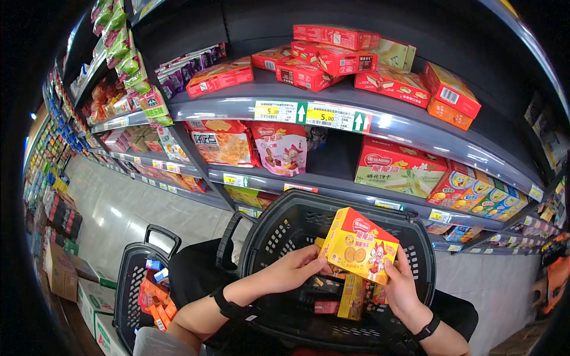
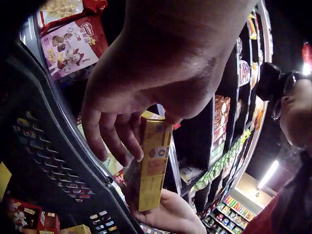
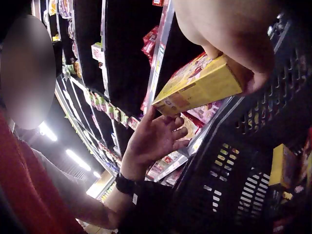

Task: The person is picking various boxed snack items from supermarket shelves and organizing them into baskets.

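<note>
A yellow and red biscuit box (image 1: 362, 246) is held tilted above a black shopping basket (image 1: 276, 207). My right hand (image 1: 404, 285) grips its lower right corner, thumb on the printed front. At the opposite corner, my left hand (image 1: 297, 268) has its thumb against the edge. The left wrist view shows the narrow yellow side of the box (image 2: 155, 165) beside the fingers of my left hand (image 2: 151, 73). In the right wrist view, my left hand (image 3: 151, 141) holds the near corner with its other fingers spread loosely below, while my right hand (image 3: 234, 36) holds the far end.
Other packages, including a yellow box (image 1: 352, 296), lie in the basket. A second basket (image 1: 127, 279) with orange and blue packs stands at left. Ahead, a shelf (image 1: 237, 108) bears red boxes (image 1: 338, 59); lower shelves hold bags (image 1: 281, 148) and cartons (image 1: 399, 169).
</note>
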Action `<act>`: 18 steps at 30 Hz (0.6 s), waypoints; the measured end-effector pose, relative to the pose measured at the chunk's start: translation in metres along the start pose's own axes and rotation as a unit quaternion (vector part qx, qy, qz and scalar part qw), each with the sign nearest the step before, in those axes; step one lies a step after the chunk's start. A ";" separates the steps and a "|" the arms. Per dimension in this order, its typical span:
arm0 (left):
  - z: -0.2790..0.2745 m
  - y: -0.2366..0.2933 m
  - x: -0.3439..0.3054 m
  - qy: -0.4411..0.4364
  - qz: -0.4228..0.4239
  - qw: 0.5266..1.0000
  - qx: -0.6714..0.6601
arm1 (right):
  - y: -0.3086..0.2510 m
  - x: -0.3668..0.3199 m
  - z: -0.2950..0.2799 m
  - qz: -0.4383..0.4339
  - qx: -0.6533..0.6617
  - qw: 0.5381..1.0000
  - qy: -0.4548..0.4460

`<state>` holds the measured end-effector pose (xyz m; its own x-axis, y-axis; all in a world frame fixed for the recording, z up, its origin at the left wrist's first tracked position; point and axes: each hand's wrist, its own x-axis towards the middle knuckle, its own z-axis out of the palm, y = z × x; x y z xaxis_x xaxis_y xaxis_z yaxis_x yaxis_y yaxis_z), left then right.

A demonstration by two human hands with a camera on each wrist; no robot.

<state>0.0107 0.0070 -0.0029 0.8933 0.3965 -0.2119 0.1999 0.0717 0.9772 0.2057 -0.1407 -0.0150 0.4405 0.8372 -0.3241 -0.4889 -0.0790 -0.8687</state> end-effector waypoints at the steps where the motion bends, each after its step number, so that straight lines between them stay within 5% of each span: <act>1: 0.000 -0.001 0.000 -0.001 0.004 1.000 0.004 | -0.002 0.000 0.001 0.009 0.005 1.000 0.004; 18: 0.004 -0.002 -0.004 0.031 0.045 0.995 0.082 | 0.009 0.002 -0.011 0.041 -0.007 0.998 0.057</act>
<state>0.0087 0.0018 -0.0043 0.8850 0.4507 -0.1168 0.1878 -0.1158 0.9754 0.2102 -0.1453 -0.0280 0.4823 0.7611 -0.4338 -0.5165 -0.1529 -0.8425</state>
